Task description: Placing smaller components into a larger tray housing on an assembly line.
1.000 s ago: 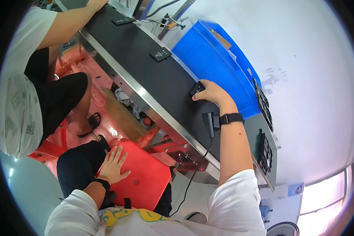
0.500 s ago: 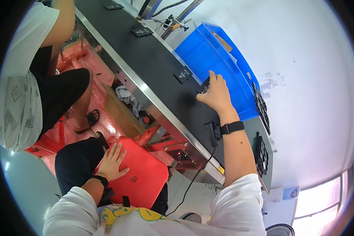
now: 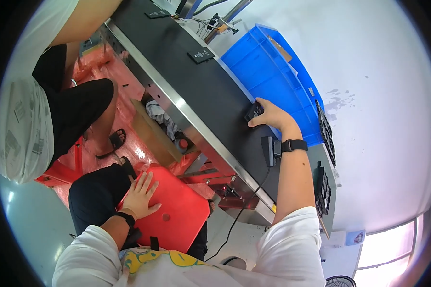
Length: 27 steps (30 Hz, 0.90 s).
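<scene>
Where the long, matte-black belt surface [image 3: 215,100] runs beside the open-topped blue plastic bin [image 3: 261,71], one right hand [image 3: 275,118], thumb and fingers closed in a narrow pinch on opposite edges of a flat, black rectangular piece with pale markings [image 3: 254,111]. Piece located at the belt's bin-side edge; whether it touches the surface cannot be told.

Farther up the belt, lying flat and well apart: a second black rectangular piece [image 3: 200,55] and a third black rectangular piece [image 3: 158,14].

On the right wrist, one wide black strap [image 3: 294,145]; just beside it, one boxy black device [image 3: 271,151], with a thin black cable [image 3: 231,227] trailing downward.

One left hand [image 3: 140,197], fingers spread wide, gripping nothing, resting on a smooth red plastic panel with rounded corners [image 3: 177,208].
</scene>
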Each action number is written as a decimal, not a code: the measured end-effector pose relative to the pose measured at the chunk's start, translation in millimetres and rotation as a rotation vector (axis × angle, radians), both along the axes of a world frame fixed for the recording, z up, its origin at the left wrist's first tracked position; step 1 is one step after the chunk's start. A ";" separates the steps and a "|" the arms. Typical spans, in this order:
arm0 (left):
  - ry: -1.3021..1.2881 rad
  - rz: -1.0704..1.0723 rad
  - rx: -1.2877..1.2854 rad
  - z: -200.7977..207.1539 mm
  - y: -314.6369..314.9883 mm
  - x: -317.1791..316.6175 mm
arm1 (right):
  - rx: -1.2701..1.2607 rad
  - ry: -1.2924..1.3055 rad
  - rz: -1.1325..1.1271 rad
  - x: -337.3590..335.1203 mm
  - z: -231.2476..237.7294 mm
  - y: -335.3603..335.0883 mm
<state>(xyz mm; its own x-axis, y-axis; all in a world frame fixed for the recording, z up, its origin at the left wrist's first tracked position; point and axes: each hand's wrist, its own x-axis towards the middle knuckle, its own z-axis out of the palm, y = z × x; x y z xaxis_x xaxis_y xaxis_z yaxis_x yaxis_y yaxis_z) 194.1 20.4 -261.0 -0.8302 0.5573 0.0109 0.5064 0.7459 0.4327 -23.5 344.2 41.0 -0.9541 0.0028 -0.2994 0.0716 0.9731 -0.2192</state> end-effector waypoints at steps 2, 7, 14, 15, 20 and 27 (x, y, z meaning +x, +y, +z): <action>-0.042 -0.006 -0.003 1.3 2.2 -1.5 | 0.153 -0.004 0.006 8.0 4.6 2.8; -0.018 -0.003 -0.021 -0.9 3.6 -3.1 | 0.229 -0.054 -0.091 23.8 6.2 11.4; -0.028 0.009 0.013 2.3 1.7 -2.1 | 0.407 0.055 -0.171 43.9 8.2 28.2; -0.026 0.010 0.016 2.2 1.8 -2.4 | 0.409 0.058 -0.170 41.8 9.8 27.0; -0.011 0.011 0.008 -1.3 0.7 -0.7 | 0.103 0.364 -0.020 22.6 17.7 -17.2; -0.060 0.007 0.057 -1.9 1.2 -1.7 | 0.064 0.349 0.060 -9.2 5.5 -36.3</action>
